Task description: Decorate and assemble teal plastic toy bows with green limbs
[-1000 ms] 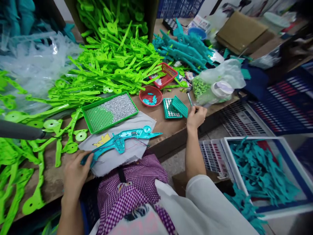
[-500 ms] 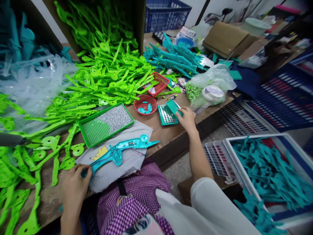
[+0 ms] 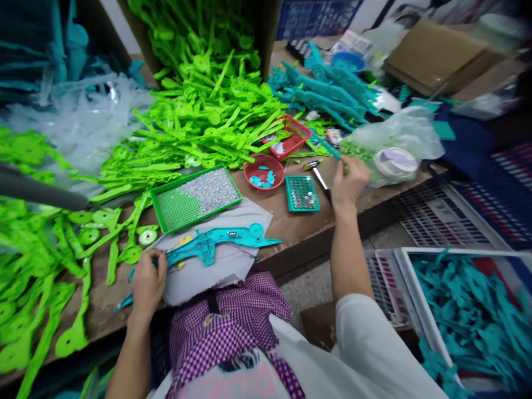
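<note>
My left hand (image 3: 148, 280) is closed around the left end of a long blue plastic shell (image 3: 204, 246), which lies on a grey cloth (image 3: 195, 285). Small metal parts and a thin reddish wire show on the shell. Out to the right, my right hand (image 3: 351, 180) pinches a thin teal tray (image 3: 325, 145), raised and seen nearly edge-on. Below and left of it sits a small teal tray (image 3: 302, 194) with rows of silver discs. Between that tray and my right hand lies a hammer-like tool (image 3: 319, 176).
A green tray (image 3: 154, 209) of tiny silver pieces stands behind the shell. Beside it are a red round bowl (image 3: 264, 187) and a red basket (image 3: 305, 134). Lime-green parts (image 3: 195, 122) pile up behind and left. A white-rimmed crate (image 3: 424, 310) of teal pieces stands at right.
My right hand has lifted the thin teal tray away from the disc tray, up and to the right, baring the hammer-like tool. My left hand still holds the shell. The view has shifted.
</note>
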The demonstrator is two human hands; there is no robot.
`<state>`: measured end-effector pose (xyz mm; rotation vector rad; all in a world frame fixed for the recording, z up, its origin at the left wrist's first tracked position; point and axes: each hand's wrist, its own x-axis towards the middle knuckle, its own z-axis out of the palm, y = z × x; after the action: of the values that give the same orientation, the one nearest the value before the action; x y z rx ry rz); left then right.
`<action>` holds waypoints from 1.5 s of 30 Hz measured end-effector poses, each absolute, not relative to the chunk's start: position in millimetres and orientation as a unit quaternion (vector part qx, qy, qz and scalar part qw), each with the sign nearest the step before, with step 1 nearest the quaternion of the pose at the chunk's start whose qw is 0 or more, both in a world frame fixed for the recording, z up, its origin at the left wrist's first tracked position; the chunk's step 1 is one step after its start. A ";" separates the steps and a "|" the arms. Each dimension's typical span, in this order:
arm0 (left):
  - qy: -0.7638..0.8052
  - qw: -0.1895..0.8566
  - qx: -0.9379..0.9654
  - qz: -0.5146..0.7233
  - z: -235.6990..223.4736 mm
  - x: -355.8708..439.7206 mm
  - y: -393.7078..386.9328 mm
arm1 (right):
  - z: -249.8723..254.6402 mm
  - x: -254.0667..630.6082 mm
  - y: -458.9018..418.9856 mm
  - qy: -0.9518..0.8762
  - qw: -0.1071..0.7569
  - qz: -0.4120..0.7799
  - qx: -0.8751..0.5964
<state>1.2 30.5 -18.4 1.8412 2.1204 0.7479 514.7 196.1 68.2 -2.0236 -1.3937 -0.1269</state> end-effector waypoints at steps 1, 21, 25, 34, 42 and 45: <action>0.734 0.122 0.617 0.255 -18.5 3.3 30.2 | 76.8 508.1 204.1 -0.537 0.334 -0.045 -0.773; 0.640 0.330 0.418 0.554 39.6 40.6 -12.1 | 98.4 204.0 84.6 -0.838 0.270 0.401 -0.252; 0.580 0.551 0.338 0.495 36.7 28.9 -44.5 | 53.5 205.3 62.0 -0.799 0.294 0.426 -0.304; 0.628 0.471 0.289 0.548 25.9 51.3 -34.9 | 25.2 228.3 40.3 -0.838 0.350 0.301 -0.290; 0.532 0.614 0.310 0.493 39.8 66.7 -12.2 | 36.9 238.9 27.9 -0.597 0.391 0.620 -0.326; 0.539 0.559 0.382 0.500 45.9 71.9 2.1 | 45.2 241.1 34.0 -0.540 0.383 0.675 -0.325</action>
<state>71.9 2.1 45.9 0.9015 1.2712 1.1791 241.1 34.0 45.2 -0.8287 -1.3781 1.7208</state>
